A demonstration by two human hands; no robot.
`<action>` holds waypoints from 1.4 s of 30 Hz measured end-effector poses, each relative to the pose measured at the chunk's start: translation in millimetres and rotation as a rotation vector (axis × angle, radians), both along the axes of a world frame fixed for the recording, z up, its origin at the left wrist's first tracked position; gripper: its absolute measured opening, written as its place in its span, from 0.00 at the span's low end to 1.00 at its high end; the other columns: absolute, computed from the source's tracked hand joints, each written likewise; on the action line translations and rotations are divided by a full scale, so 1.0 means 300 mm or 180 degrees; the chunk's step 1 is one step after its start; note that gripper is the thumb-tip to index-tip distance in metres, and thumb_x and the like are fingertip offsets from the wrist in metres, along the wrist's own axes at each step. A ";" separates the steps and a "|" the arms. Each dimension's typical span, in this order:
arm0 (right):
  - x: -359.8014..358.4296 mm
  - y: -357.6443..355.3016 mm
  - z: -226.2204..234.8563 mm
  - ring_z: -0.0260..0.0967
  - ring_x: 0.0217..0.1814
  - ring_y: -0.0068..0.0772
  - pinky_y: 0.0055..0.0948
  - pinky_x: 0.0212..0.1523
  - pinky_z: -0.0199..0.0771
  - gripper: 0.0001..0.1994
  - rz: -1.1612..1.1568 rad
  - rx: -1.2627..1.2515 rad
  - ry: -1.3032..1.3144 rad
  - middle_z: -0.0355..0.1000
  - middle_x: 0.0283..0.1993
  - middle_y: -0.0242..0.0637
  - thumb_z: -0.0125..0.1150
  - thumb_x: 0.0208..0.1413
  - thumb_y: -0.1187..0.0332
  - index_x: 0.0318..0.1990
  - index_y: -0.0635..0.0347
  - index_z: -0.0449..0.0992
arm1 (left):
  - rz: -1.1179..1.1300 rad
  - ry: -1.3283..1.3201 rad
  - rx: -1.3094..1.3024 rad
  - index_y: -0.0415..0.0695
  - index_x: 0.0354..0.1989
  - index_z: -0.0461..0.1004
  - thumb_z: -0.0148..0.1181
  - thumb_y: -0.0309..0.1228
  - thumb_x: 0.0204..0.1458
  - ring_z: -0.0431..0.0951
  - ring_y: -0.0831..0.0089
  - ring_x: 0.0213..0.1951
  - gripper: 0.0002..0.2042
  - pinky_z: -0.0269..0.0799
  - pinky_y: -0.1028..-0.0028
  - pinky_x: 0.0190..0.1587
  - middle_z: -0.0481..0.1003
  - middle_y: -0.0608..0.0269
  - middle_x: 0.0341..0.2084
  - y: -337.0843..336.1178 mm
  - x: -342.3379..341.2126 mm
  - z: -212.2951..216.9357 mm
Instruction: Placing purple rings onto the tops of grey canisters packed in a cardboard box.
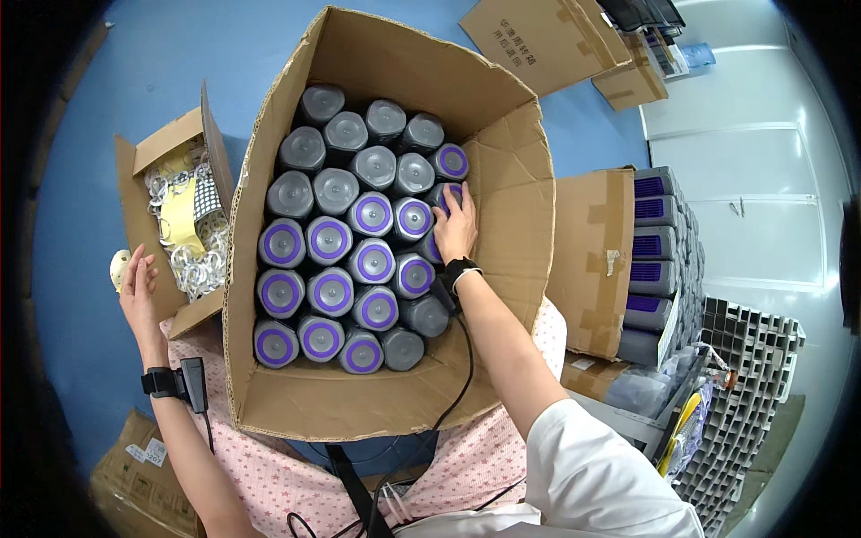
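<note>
My right hand point(456, 226) reaches into a large cardboard box point(386, 405), fingers spread over the top of a grey canister point(446, 195) with a purple ring. Several grey canisters point(371, 213) stand packed upright there. Many carry a purple ring on top; those at the back, such as one plain canister point(301, 148), and two at the front right do not. My left hand point(139, 291) is raised left of the box, fingers extended and slightly apart. Beside its fingers shows a small cream rounded piece point(118, 269); whether they touch is unclear.
A smaller open box point(130, 199) at the left holds white loops and a yellow sheet point(182, 220). At the right, stacked grey units point(654, 242) stand behind a cardboard panel point(587, 260). Another carton point(538, 40) lies at the back. A black cable point(470, 359) hangs from my right wrist.
</note>
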State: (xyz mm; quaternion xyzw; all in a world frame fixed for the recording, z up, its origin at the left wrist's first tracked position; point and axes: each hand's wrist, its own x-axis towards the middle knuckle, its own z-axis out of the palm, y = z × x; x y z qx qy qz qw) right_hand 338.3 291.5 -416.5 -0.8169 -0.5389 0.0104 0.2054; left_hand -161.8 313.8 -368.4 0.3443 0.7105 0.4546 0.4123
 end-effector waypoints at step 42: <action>1.084 -2.330 1.463 0.75 0.40 0.36 0.30 0.41 0.72 0.13 -0.3589 0.2023 0.0394 0.77 0.35 0.46 0.55 0.46 0.69 0.38 0.65 0.78 | -0.2765 -0.0437 0.0604 0.48 0.53 0.69 0.56 0.33 0.52 0.69 0.62 0.52 0.18 0.63 0.62 0.54 0.71 0.52 0.49 0.047 0.685 0.478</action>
